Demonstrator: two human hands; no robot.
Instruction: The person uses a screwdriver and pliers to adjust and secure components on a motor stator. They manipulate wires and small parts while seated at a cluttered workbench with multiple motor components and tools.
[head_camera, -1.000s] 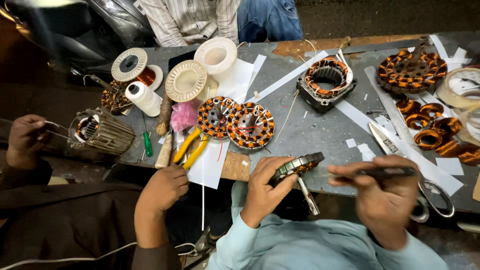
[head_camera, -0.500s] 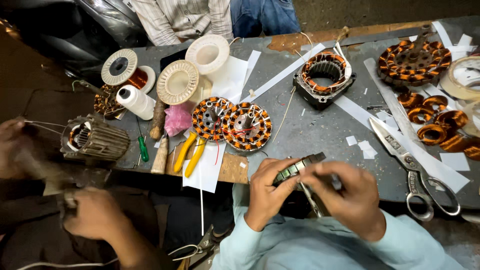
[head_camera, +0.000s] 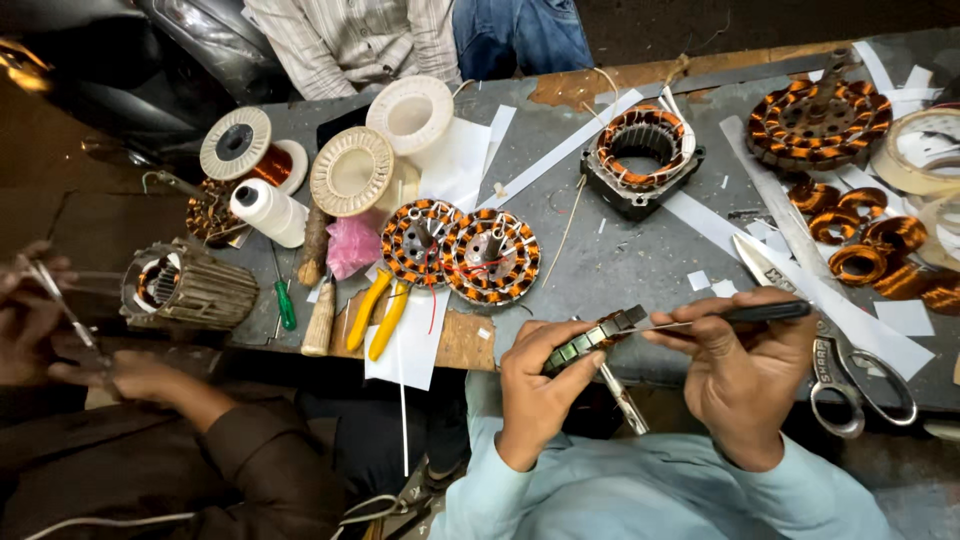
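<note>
Left hand (head_camera: 535, 385) gripping a stator (head_camera: 592, 338) edge-on just off the desk (head_camera: 640, 250) front edge, right hand (head_camera: 740, 370) pinching a thin tool (head_camera: 740, 315) against its rim, scissors (head_camera: 850, 380) just right, two wound stators (head_camera: 462, 252) beyond.

Grey worn workbench (head_camera: 640, 250) with rust-brown patches; dark floor beyond; dim light at left.

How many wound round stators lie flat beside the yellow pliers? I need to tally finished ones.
2. One wound stator lies just right of the pink bag; the other wound stator touches its right side. Similar windings farther right are not counted.
</note>
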